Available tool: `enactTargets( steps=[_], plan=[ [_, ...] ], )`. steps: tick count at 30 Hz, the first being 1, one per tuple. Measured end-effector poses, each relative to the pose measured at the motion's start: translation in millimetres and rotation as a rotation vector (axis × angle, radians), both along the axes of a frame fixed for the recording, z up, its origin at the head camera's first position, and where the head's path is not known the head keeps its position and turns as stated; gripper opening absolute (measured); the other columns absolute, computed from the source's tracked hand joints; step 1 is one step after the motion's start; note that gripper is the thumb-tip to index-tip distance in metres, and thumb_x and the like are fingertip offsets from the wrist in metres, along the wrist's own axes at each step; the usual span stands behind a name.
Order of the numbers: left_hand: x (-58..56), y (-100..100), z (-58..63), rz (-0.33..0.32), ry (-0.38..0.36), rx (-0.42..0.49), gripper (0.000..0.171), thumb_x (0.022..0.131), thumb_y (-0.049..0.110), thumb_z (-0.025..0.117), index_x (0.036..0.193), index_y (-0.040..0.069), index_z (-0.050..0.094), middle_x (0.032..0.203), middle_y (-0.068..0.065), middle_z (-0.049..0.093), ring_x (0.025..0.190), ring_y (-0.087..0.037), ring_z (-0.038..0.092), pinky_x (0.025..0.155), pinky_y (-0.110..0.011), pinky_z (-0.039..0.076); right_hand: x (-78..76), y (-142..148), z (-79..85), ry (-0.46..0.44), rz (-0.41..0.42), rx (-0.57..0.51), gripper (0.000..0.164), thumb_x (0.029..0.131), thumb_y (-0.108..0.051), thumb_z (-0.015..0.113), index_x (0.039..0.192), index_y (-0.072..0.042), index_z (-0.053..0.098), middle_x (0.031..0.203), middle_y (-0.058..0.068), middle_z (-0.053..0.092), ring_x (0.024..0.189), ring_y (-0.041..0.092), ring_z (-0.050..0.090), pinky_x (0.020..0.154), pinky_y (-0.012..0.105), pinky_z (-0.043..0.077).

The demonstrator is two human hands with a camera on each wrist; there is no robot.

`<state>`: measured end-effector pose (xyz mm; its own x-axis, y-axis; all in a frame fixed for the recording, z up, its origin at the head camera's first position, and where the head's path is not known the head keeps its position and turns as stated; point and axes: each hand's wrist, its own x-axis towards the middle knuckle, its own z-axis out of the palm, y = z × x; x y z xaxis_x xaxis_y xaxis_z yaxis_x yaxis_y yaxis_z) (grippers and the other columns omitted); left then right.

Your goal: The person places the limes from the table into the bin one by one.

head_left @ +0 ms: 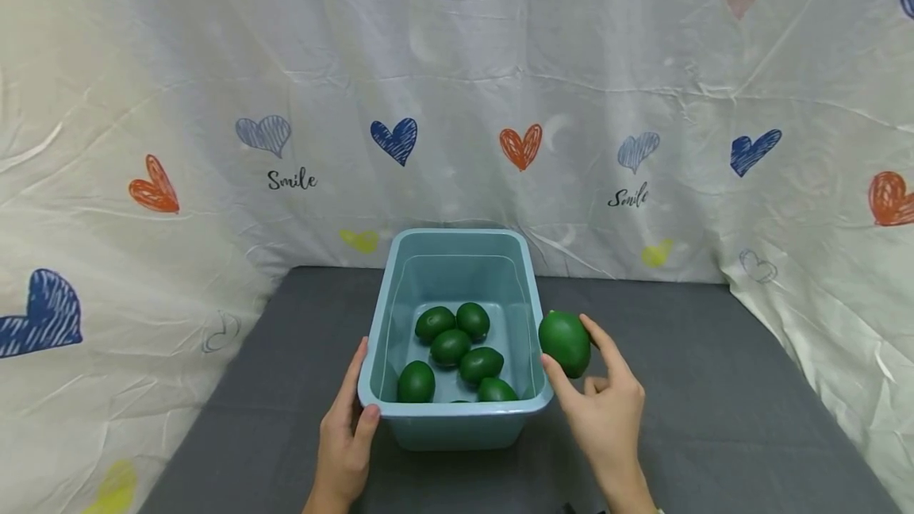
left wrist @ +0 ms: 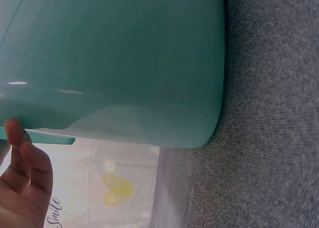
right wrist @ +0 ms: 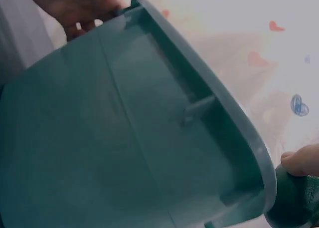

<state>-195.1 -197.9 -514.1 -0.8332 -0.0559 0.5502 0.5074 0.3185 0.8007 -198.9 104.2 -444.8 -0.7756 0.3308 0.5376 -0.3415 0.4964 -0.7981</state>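
Observation:
A light blue plastic bin [head_left: 464, 427] stands on the dark grey cloth, with several green limes [head_left: 451, 348] loose on its floor, mostly toward the near end. My left hand [head_left: 343, 450] holds the bin's near left corner, thumb at the rim and fingers along the side. In the left wrist view, curled fingers [left wrist: 37, 160] show below the rim beside the bin wall [left wrist: 124, 63]. Just outside the right rim, my right hand [head_left: 607, 415] pinches one lime [head_left: 566, 344] between thumb and fingers. The right wrist view catches that lime [right wrist: 288, 200] at the rim's corner, under the thumb.
A pale curtain [head_left: 457, 181] printed with hearts and the word Smile hangs behind and at both sides. The bin's far end stands close to it. Dark grey cloth [head_left: 714, 403] covers the table. A small black object [head_left: 569, 508] shows at the bottom edge.

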Motion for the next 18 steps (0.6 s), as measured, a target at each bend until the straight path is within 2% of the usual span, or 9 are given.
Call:
enactTargets(
  steps=[3,10,11,17,18],
  plan=[
    [0.8,-1,-0.9,0.018,0.008,0.009,0.073,0.103,-0.004,0.051,0.169,0.018,0.030,0.172,-0.011,0.035,0.155,-0.009,0.037,0.115,-0.013,0.034,0.0,-7,3.4,-0.003,0.035,0.002,0.070,0.079,-0.015,0.096,0.143,-0.024,0.068,0.052,-0.005,0.042,0.034,-0.005,0.021,0.034,0.021,0.021],
    [5.4,-3,-6.6,0.020,0.002,0.017,0.075,0.102,-0.006,0.052,0.169,0.019,0.030,0.171,-0.014,0.036,0.154,-0.008,0.038,0.116,-0.013,0.033,7.4,-21,2.5,-0.024,0.079,0.006,0.070,0.079,-0.017,0.096,0.143,-0.026,0.067,0.059,-0.009,0.046,0.033,-0.005,0.019,0.034,0.022,0.022],
    [5.7,-3,-7.1,0.021,0.008,0.016,0.075,0.101,-0.006,0.052,0.169,0.018,0.031,0.171,-0.014,0.036,0.154,-0.008,0.038,0.116,-0.013,0.033,8.4,-23,2.2,-0.035,0.093,0.009,0.070,0.080,-0.018,0.096,0.143,-0.026,0.067,0.053,-0.010,0.037,0.034,-0.006,0.019,0.034,0.021,0.021],
    [2.5,-6,-5.0,0.002,0.023,-0.010,0.074,0.102,-0.005,0.052,0.169,0.017,0.030,0.172,-0.008,0.035,0.155,-0.010,0.037,0.116,-0.014,0.032,11.4,-33,2.9,-0.013,0.148,0.030,0.068,0.079,-0.020,0.096,0.141,-0.027,0.069,0.045,-0.010,0.026,0.036,-0.008,0.016,0.035,0.019,0.019],
    [2.3,-7,-4.4,0.005,0.024,-0.012,0.074,0.102,-0.004,0.052,0.169,0.018,0.030,0.172,-0.008,0.035,0.155,-0.009,0.037,0.116,-0.014,0.033,11.2,-35,2.8,-0.008,0.156,0.038,0.069,0.079,-0.020,0.096,0.142,-0.027,0.068,0.048,-0.010,0.039,0.036,-0.008,0.016,0.035,0.019,0.020]
  ],
)
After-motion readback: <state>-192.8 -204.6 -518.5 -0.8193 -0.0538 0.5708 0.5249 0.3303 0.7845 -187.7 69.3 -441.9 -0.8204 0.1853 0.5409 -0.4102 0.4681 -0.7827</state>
